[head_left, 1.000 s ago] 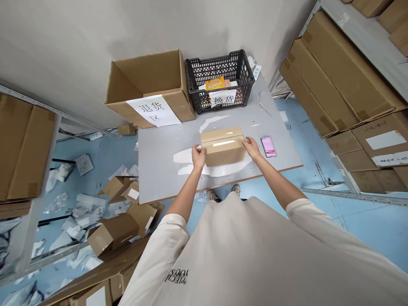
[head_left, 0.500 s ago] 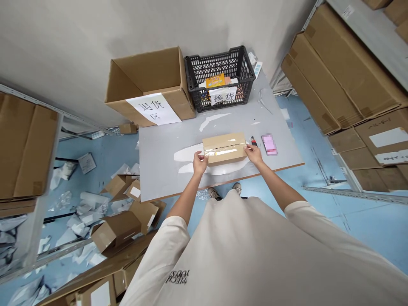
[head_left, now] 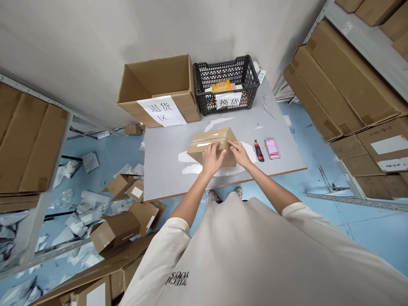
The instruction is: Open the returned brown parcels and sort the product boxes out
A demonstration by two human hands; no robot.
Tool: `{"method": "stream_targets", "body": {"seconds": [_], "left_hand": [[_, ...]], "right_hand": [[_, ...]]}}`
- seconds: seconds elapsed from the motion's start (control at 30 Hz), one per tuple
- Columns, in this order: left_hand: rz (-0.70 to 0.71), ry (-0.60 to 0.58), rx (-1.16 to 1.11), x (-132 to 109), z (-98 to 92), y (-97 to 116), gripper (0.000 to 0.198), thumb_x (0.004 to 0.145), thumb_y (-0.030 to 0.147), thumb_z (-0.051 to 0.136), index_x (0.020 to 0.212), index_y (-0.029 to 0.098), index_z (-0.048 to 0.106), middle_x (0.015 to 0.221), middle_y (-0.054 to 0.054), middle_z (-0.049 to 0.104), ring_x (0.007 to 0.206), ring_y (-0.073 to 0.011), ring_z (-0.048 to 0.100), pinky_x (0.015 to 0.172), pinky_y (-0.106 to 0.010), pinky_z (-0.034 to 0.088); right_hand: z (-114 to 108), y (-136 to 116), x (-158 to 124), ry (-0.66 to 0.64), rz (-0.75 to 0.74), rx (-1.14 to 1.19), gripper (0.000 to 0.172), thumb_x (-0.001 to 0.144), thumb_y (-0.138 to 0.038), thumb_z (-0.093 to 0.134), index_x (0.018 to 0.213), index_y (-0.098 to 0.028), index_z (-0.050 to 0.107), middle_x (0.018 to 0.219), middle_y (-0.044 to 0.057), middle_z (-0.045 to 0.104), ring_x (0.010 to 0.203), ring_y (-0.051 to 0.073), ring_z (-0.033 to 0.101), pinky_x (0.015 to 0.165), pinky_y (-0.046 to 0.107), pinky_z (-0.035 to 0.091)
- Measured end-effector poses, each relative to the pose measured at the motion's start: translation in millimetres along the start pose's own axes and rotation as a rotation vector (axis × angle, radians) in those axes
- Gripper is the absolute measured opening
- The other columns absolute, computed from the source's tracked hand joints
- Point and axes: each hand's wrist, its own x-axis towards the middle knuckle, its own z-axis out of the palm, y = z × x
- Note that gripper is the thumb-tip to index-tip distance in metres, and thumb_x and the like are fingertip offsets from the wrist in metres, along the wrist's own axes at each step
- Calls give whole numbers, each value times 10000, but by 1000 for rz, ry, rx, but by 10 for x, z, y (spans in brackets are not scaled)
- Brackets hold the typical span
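Observation:
A small taped cardboard box [head_left: 207, 141] lies turned at an angle on the grey table [head_left: 165, 170]. My left hand [head_left: 213, 157] rests on its near side with the fingers spread flat against the cardboard. My right hand [head_left: 238, 153] presses on the box's right end, fingers stretched along the top edge. A red and black utility knife [head_left: 258, 150] lies just right of my right hand, and a pink phone [head_left: 272, 148] lies beyond the knife.
At the table's back stand an open cardboard carton [head_left: 159, 91] with a paper sign and a black plastic crate [head_left: 228, 84] holding packets. Shelves of large cartons [head_left: 347, 80] line the right; more cartons [head_left: 25, 140] on the left. Torn boxes and paper [head_left: 117, 212] litter the blue floor.
The box has been rotated from square-on to an angle and shifted left. Both hands moved from its two ends onto its near side and right end. The knife is now uncovered.

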Motion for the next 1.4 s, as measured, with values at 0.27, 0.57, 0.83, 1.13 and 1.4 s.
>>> {"method": "stream_targets", "body": {"seconds": [0.27, 0.57, 0.83, 1.13, 1.4], "left_hand": [[-153, 83, 205, 23, -429, -273, 575, 1143, 506, 479, 1620, 201, 577, 1514, -223, 618, 1324, -399, 645, 1133, -518, 523], [-104, 157, 97, -64, -612, -680, 482, 1129, 322, 450, 1531, 243, 703, 1480, -218, 607, 1395, -383, 571, 1199, -559, 471], [-93, 104, -83, -1, -237, -527, 470, 1133, 352, 456, 1517, 215, 690, 1364, -196, 586, 1351, -349, 600, 1206, -529, 485], [-66, -27, -165, 112, 301, -123, 445, 1100, 341, 534, 1509, 227, 667, 1361, -173, 568, 1328, -330, 613, 1205, -512, 500], [-40, -24, 53, 125, 249, 116, 438, 1061, 238, 526, 1467, 237, 689, 1576, -205, 539, 1497, -383, 514, 1199, -575, 484]], "right_hand": [[294, 0, -34, 5, 59, -107, 703, 907, -550, 783, 1549, -281, 687, 1694, 162, 533, 1609, 404, 474, 1370, 648, 351], [558, -91, -105, -37, 115, 116, 816, 888, -495, 811, 1635, -270, 575, 1514, 138, 718, 1219, 306, 753, 1101, 505, 639], [-29, -142, -32, 55, 60, 14, 623, 955, -464, 698, 1548, -275, 654, 1527, 112, 726, 1241, 307, 726, 1081, 502, 641], [-687, 37, -49, 87, 26, 16, 756, 1028, -573, 635, 1711, -279, 500, 1673, 149, 614, 1480, 329, 624, 1231, 530, 546], [-744, 118, -90, 165, 117, 85, 703, 936, -521, 732, 1583, -257, 656, 1552, 129, 713, 1395, 336, 682, 1141, 522, 628]]}}
